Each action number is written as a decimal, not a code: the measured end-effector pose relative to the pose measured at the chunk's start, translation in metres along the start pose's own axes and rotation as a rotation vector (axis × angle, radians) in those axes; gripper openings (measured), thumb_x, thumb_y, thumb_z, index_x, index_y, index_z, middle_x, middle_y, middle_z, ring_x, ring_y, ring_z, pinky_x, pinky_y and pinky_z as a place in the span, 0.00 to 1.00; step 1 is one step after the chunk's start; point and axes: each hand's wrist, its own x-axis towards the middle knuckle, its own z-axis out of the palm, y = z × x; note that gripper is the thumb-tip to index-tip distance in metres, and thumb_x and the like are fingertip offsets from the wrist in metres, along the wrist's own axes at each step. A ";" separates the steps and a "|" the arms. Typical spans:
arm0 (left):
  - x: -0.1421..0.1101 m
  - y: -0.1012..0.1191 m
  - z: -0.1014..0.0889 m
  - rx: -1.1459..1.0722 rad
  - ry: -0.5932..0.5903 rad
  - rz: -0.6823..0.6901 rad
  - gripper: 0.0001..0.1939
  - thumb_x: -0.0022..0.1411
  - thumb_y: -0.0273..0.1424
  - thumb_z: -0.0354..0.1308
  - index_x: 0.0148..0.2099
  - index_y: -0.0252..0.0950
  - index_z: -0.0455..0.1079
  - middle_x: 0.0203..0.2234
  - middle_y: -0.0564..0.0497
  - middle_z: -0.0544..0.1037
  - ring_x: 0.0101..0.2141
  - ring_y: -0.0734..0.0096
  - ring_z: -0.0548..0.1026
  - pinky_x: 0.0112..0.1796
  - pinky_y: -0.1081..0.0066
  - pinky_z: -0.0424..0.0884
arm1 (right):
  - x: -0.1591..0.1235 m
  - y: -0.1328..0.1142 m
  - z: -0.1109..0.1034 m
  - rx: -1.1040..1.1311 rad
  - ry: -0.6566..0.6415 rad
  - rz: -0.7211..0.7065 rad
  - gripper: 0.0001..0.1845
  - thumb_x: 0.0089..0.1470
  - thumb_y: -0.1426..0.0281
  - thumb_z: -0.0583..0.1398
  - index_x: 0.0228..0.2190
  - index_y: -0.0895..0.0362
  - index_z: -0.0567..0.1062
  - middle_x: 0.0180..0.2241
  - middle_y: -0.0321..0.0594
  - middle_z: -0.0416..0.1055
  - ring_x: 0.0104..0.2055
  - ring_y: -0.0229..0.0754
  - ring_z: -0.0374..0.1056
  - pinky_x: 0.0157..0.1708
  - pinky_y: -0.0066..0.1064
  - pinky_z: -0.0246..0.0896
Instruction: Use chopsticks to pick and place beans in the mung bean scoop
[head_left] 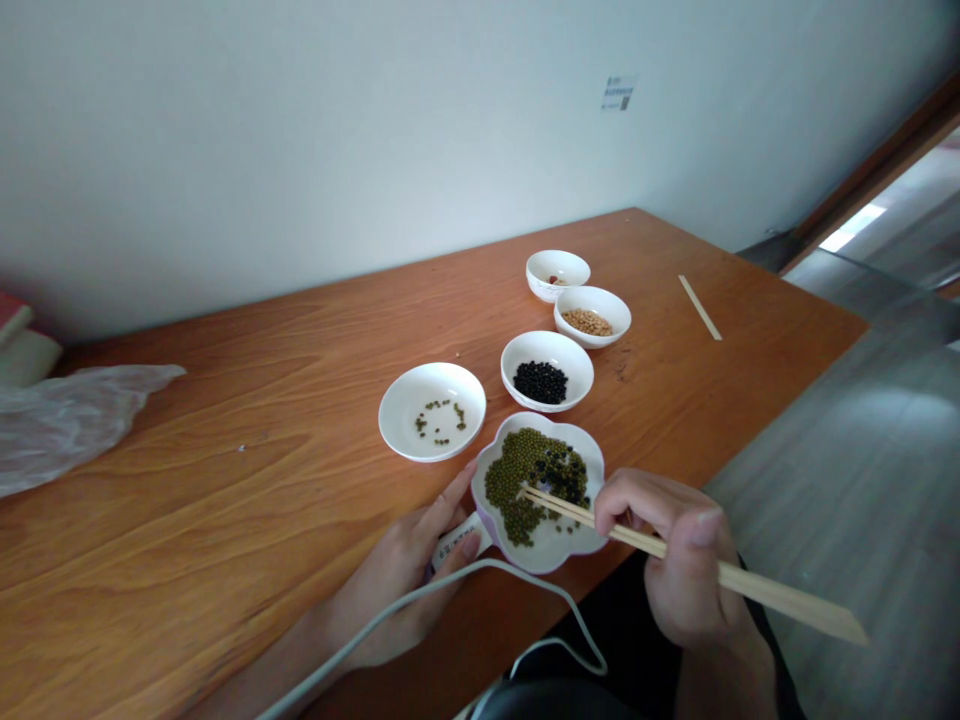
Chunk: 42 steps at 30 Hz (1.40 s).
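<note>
My right hand (679, 560) is closed on a pair of wooden chopsticks (750, 583), their tips resting among the mixed green and black beans in a flower-shaped bowl (592, 462) near the table's front edge. My left hand (409, 570) lies on the table at the bowl's left rim, fingers touching the rim and a small white object under it. A white dish (405, 405) with a few green beans stands just behind to the left. Behind the flower bowl is a dish of black beans (525, 355).
Farther back stand a dish of yellow beans (611, 305) and a dish (570, 265) with a few reddish beans. A single wooden stick (700, 307) lies at the right. A crumpled plastic bag (60, 420) lies at the far left. A white cable (480, 575) crosses my left wrist.
</note>
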 end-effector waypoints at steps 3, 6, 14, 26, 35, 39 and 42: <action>0.001 0.001 0.000 0.003 0.006 0.004 0.34 0.82 0.40 0.48 0.82 0.44 0.43 0.43 0.49 0.83 0.37 0.66 0.80 0.43 0.68 0.79 | 0.001 -0.001 -0.002 -0.018 0.014 -0.034 0.44 0.71 0.39 0.34 0.25 0.52 0.73 0.23 0.41 0.70 0.25 0.44 0.65 0.27 0.39 0.53; 0.001 0.002 -0.001 -0.006 0.012 0.011 0.34 0.82 0.40 0.48 0.82 0.43 0.43 0.41 0.49 0.83 0.35 0.66 0.80 0.42 0.67 0.79 | 0.003 -0.002 -0.007 -0.027 0.001 -0.069 0.46 0.70 0.36 0.35 0.25 0.53 0.74 0.22 0.39 0.70 0.24 0.42 0.64 0.25 0.36 0.53; 0.001 0.001 -0.001 0.004 0.000 0.013 0.34 0.82 0.40 0.48 0.82 0.45 0.42 0.43 0.48 0.82 0.38 0.64 0.80 0.45 0.64 0.79 | 0.004 -0.002 -0.011 -0.029 -0.056 -0.014 0.48 0.67 0.34 0.33 0.25 0.54 0.73 0.22 0.38 0.69 0.24 0.40 0.64 0.26 0.35 0.52; 0.001 0.000 -0.001 -0.004 0.006 0.008 0.34 0.82 0.40 0.48 0.82 0.44 0.43 0.41 0.49 0.82 0.36 0.64 0.80 0.49 0.63 0.80 | 0.005 -0.005 -0.007 -0.007 -0.061 0.021 0.48 0.66 0.33 0.32 0.26 0.54 0.72 0.23 0.38 0.69 0.25 0.41 0.64 0.27 0.37 0.52; 0.001 0.003 -0.001 -0.017 -0.003 0.000 0.34 0.82 0.39 0.48 0.83 0.44 0.42 0.46 0.48 0.83 0.41 0.65 0.81 0.47 0.67 0.79 | 0.003 0.001 -0.005 -0.020 -0.015 -0.039 0.46 0.71 0.38 0.33 0.25 0.53 0.73 0.23 0.38 0.69 0.25 0.41 0.64 0.26 0.36 0.52; 0.001 0.002 -0.001 -0.006 0.000 -0.011 0.35 0.82 0.40 0.48 0.82 0.41 0.42 0.43 0.47 0.83 0.39 0.65 0.81 0.45 0.67 0.79 | 0.004 0.001 -0.007 -0.026 -0.014 -0.066 0.47 0.70 0.37 0.33 0.25 0.54 0.73 0.22 0.38 0.69 0.24 0.40 0.64 0.26 0.34 0.52; 0.001 0.000 0.000 0.000 0.010 0.000 0.35 0.82 0.40 0.48 0.82 0.42 0.42 0.41 0.48 0.83 0.36 0.65 0.80 0.41 0.68 0.78 | 0.003 -0.001 -0.009 -0.029 -0.027 -0.056 0.47 0.69 0.36 0.33 0.25 0.54 0.73 0.22 0.38 0.69 0.24 0.40 0.63 0.26 0.34 0.51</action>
